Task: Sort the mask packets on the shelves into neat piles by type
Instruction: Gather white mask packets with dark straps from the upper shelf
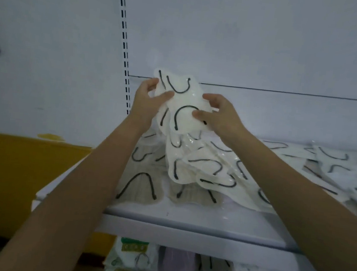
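Note:
Both my hands hold up a bunch of white mask packets (182, 100) with black ear loops, raised above the white shelf (197, 217). My left hand (147, 99) grips the bunch's left edge; my right hand (217, 115) pinches its right side. The bunch's lower packets (200, 167) droop onto the shelf. Beige mask packets (142, 189) with black loops lie flat underneath, at the shelf's left front. More white packets (334, 166) are spread loosely over the shelf's right part.
A slotted upright rail (125, 46) runs down the white back panel. Below the shelf, green-labelled packets (130, 257) and other mask packets (211, 268) sit on a lower level. A yellow wall band (13, 172) is at the left.

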Demonstrator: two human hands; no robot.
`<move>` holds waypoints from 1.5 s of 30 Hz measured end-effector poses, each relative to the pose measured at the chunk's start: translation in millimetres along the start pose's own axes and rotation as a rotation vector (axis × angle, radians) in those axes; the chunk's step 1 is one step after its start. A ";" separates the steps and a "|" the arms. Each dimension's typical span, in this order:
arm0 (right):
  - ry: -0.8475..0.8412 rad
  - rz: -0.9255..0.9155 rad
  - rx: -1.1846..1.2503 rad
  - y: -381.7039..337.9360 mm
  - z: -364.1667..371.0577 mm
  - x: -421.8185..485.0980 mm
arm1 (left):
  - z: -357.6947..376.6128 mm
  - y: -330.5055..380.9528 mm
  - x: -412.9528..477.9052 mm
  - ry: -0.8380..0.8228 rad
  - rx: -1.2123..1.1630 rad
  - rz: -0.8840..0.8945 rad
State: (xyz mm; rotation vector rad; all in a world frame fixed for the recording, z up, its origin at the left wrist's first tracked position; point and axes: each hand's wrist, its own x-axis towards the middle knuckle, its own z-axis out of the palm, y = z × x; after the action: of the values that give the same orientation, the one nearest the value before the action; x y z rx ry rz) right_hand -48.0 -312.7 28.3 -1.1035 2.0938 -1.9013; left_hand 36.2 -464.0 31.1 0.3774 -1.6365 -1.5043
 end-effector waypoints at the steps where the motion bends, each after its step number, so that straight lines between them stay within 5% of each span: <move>1: -0.003 -0.016 -0.046 2.9 2.2 -2.2 | 2.6 -4.9 -0.7 0.003 0.061 0.040; 6: -0.186 0.036 -0.159 9.1 8.8 -3.9 | -19.4 -9.9 9.4 -0.055 0.054 0.010; 11: -0.421 0.120 -0.799 9.4 15.2 9.1 | -53.9 -5.9 21.0 0.065 0.129 0.132; 15: -0.571 0.201 -0.901 18.4 28.2 7.9 | -62.7 -12.9 25.9 0.133 0.161 0.168; 21: -0.547 0.273 -0.900 29.9 28.4 8.2 | -59.3 -24.7 20.5 0.144 0.142 0.101; 26: -0.227 0.161 -0.795 39.2 14.0 16.2 | -56.8 -25.0 18.2 0.212 -0.002 0.075; 30: -0.282 0.245 -0.887 54.7 1.5 15.6 | -59.0 -14.0 15.0 0.325 -0.183 0.081; 35: -0.374 0.120 -0.633 46.6 6.6 13.5 | -62.6 -13.5 15.1 0.269 -0.362 0.043; 38: -0.297 0.135 -0.782 47.7 2.2 19.9 | -60.4 -18.0 16.1 0.221 -0.225 -0.033; 45: -0.259 0.479 -1.039 45.2 -39.9 16.9 | -51.3 -27.6 12.3 0.076 0.119 -0.091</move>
State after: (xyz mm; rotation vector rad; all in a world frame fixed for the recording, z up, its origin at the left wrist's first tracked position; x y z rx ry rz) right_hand -101.0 -291.4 2.5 -0.7395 2.8389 -0.3773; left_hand 58.3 -513.0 5.5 0.5741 -1.6727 -1.4441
